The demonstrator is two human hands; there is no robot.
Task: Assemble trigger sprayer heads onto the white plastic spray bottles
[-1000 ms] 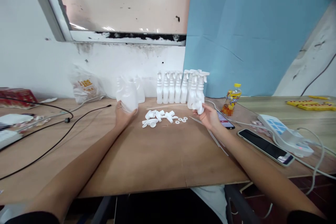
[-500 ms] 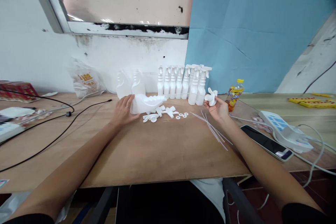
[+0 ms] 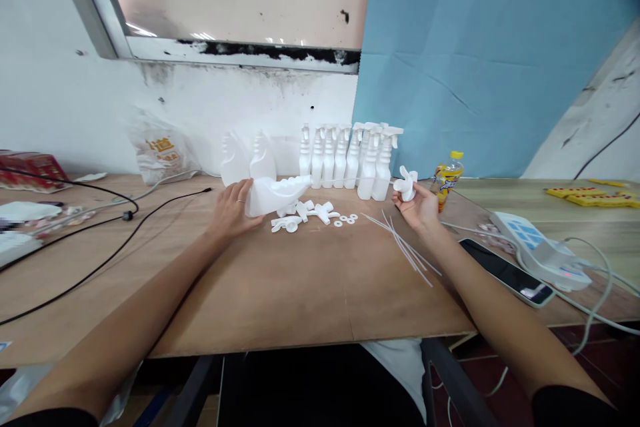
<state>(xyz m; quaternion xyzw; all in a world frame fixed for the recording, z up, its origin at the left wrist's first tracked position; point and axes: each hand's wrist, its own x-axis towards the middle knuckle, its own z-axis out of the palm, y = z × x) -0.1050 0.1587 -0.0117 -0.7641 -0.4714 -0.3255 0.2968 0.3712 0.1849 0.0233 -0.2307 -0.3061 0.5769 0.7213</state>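
My left hand [image 3: 231, 209] is wrapped round the base of a white plastic bottle [image 3: 277, 193], which lies tilted in the air with its neck pointing right. In my right hand [image 3: 419, 208] is a white trigger spray head [image 3: 405, 184], pinched by the fingers. A thin tube [image 3: 350, 179] runs left from the spray head to the bottle's mouth; whether its tip is inside I cannot tell. Below the bottle lie several loose spray heads [image 3: 323, 213] and small white rings [image 3: 345, 219]. Several loose thin tubes [image 3: 403, 247] lie crossed near my right forearm.
Several bottles with spray heads [image 3: 340, 159] stand in a row at the back. Two bottles without heads [image 3: 263, 159] stand left of them. A drink bottle [image 3: 447, 180], a phone [image 3: 505, 272] and a power strip [image 3: 543, 250] are at right; a black cable [image 3: 120, 255] crosses the left.
The held bottle's neck has tipped up slightly. My right hand has shifted a little to the right with the spray head, and the tube now reaches the bottle's mouth.
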